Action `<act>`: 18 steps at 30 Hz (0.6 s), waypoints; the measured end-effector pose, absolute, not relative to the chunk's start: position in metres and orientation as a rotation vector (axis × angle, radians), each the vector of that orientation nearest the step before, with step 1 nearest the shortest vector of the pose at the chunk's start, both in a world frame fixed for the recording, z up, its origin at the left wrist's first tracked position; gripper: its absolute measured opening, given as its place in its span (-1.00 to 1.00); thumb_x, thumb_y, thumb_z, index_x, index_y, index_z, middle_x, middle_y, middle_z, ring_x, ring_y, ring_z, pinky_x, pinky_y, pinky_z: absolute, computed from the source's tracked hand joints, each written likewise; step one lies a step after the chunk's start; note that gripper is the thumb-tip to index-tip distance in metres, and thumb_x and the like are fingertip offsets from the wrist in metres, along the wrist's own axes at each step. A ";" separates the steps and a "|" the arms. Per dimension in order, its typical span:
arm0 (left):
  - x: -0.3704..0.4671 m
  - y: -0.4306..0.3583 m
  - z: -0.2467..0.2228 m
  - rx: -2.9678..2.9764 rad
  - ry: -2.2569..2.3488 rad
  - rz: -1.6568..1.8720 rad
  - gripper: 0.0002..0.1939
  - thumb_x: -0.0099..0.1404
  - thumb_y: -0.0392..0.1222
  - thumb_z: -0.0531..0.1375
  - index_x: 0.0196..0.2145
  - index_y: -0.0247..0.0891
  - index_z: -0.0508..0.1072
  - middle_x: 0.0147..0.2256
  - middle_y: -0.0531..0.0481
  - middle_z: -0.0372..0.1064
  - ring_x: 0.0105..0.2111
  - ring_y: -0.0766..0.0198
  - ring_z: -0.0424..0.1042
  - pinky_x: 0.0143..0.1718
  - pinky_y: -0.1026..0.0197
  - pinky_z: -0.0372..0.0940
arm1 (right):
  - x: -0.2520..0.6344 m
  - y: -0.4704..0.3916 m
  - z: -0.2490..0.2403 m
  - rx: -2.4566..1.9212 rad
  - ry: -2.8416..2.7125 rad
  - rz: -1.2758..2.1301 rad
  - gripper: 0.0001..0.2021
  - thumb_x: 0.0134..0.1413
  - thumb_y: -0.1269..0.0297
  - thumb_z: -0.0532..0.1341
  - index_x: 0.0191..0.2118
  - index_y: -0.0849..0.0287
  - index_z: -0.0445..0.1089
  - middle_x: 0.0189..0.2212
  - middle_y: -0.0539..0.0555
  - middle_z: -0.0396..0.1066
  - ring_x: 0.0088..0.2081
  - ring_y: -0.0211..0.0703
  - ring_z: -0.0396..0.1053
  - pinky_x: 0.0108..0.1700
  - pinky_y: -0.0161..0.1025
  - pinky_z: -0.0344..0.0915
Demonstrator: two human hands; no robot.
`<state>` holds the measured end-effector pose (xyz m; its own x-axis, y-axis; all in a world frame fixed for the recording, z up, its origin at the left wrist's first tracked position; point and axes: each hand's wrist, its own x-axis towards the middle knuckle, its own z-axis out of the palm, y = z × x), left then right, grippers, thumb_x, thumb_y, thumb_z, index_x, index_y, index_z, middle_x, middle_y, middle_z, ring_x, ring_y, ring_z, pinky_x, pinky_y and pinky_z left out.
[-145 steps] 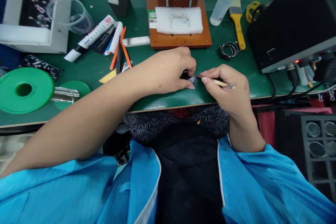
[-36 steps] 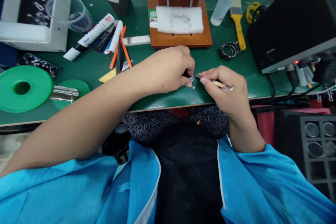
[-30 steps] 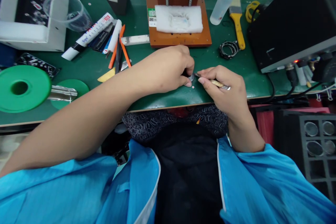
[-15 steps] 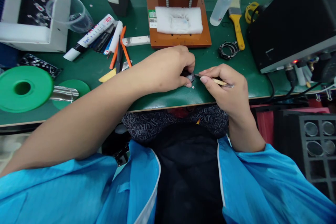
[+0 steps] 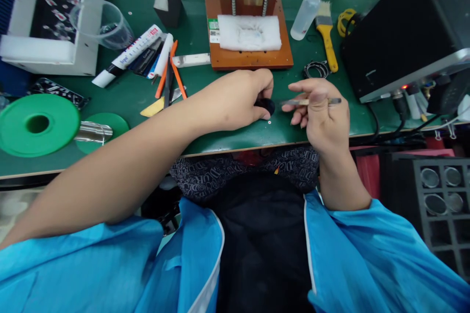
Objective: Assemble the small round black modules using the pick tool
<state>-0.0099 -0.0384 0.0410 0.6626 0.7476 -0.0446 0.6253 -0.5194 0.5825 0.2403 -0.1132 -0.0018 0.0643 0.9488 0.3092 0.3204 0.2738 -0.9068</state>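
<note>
My left hand (image 5: 246, 95) rests at the front of the green bench with thumb and fingers closed on a small round black piece (image 5: 269, 106). Part of that piece is hidden behind the fingers. To its right, my right hand (image 5: 325, 110) holds a slim pen-like tool (image 5: 301, 102) with a grey tip and a tan middle. The tool lies level under the thumb, its tip pointing at the black piece but apart from it. The other right fingers are loosely spread. A tiny pale ring (image 5: 269, 122) lies on the bench just below the black piece.
Behind my hands stands a brown press (image 5: 253, 61) with a white foam pad (image 5: 249, 33). Leftward are a marker (image 5: 127, 55), orange tweezers (image 5: 177, 76) and a green wire spool (image 5: 36, 139). A bottle (image 5: 307, 12), yellow brush (image 5: 328, 44) and black box (image 5: 400, 29) stand right.
My right hand has drawn back from the black piece and rolled, its fingers loosening around the tool. The piece now shows a dark rounded face. My left hand stays nearly in place.
</note>
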 end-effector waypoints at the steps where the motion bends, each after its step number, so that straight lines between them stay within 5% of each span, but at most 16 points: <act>1: -0.008 -0.040 0.042 2.277 1.045 0.315 -0.73 0.49 -0.20 0.50 0.08 -0.13 0.63 -0.08 -0.04 0.72 -0.07 0.00 0.71 -0.01 0.01 0.51 | 0.239 -0.112 -0.002 -1.240 -1.468 0.723 -0.23 0.64 -0.70 0.26 0.03 -0.07 0.83 -0.28 0.01 0.80 -0.46 -0.16 0.61 -0.41 -0.19 0.50; 6: -0.003 -0.044 0.037 2.081 1.016 0.495 -0.85 0.63 -0.26 0.39 0.10 -0.14 0.61 -0.10 -0.07 0.72 -0.11 0.08 0.69 0.04 -0.02 0.60 | 0.235 -0.106 -0.001 -1.222 -1.556 0.670 -0.39 0.72 -0.52 0.35 0.06 -0.06 0.78 -0.19 -0.03 0.81 -0.40 -0.21 0.63 -0.28 -0.20 0.56; 11: 0.001 -0.043 0.028 1.927 1.012 0.686 -0.76 0.53 -0.39 0.46 0.02 -0.13 0.60 -0.22 0.04 0.59 -0.21 0.14 0.63 -0.03 0.03 0.57 | 0.243 -0.105 0.000 -1.149 -1.698 0.693 -0.63 0.84 -0.19 0.38 0.06 -0.04 0.77 -0.22 -0.08 0.73 -0.39 -0.24 0.57 -0.27 -0.22 0.50; 15: 0.002 -0.044 0.026 1.893 1.019 0.706 -0.73 0.48 -0.45 0.49 -0.03 -0.13 0.60 -0.27 0.09 0.54 -0.22 0.15 0.62 -0.03 0.05 0.57 | 0.245 -0.105 0.001 -1.131 -1.731 0.657 -0.84 0.74 0.18 0.42 0.00 0.00 0.76 -0.22 -0.07 0.72 -0.22 -0.17 0.68 -0.10 -0.19 0.54; 18: 0.002 -0.045 0.026 1.918 1.028 0.706 -0.71 0.46 -0.47 0.49 -0.03 -0.13 0.61 -0.27 0.10 0.55 -0.21 0.14 0.64 -0.03 0.04 0.57 | 0.243 -0.104 0.004 -1.122 -1.752 0.650 -0.89 0.64 0.28 0.42 -0.04 0.03 0.74 -0.15 -0.03 0.76 -0.04 -0.07 0.76 0.06 -0.14 0.60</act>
